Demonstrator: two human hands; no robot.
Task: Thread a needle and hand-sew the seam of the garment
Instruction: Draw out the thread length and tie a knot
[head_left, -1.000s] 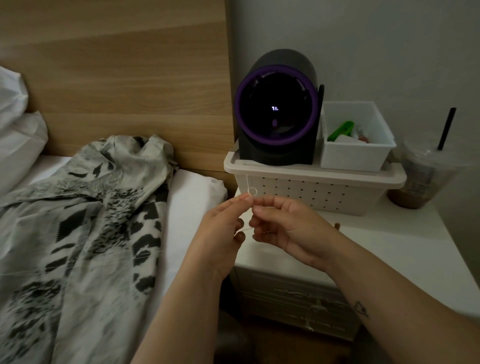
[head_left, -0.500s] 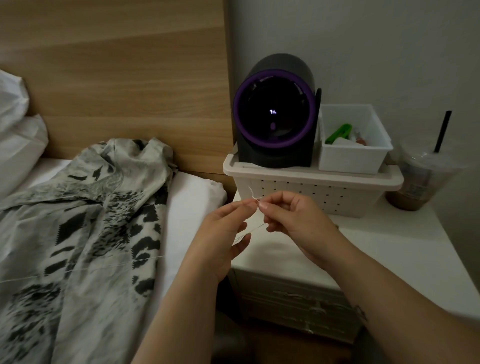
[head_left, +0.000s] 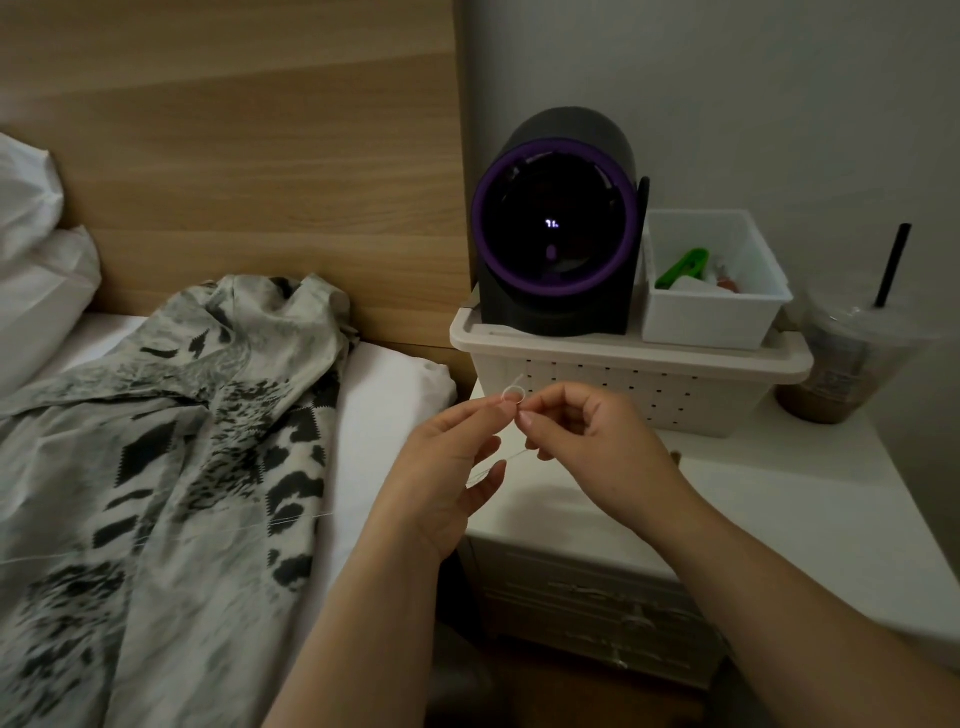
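Pinching a fine white thread (head_left: 511, 393) between thumb and forefinger, the left hand (head_left: 447, 467) met the right hand (head_left: 597, 447) fingertip to fingertip. The right hand pinched the same thread with its other fingers curled in. A small loop stood up just above the point where the two pinches touched. To my eye they were knotting an end or steadying the strand for a needle, though I could make out no needle in that dim light. Raising the work in front of the pale perforated basket (head_left: 623, 384) made sense, since so thin a strand would vanish against patterned cloth.

A faint line of thread trailed away leftward across the garment (head_left: 182, 441). The garment lay spread on the bed, well apart from both hands, and I judged no stitch had begun.

The hands hung over the gap between the mattress edge and the nightstand (head_left: 779, 493). The basket stood close behind them, with a black purple-ringed device (head_left: 556, 228) and a small white bin (head_left: 711, 312) on its lid. An iced drink cup (head_left: 841, 369) with a tall straw stood at the basket's right end. The free room lay leftward over the bed, and a long pull to the right might catch that straw.
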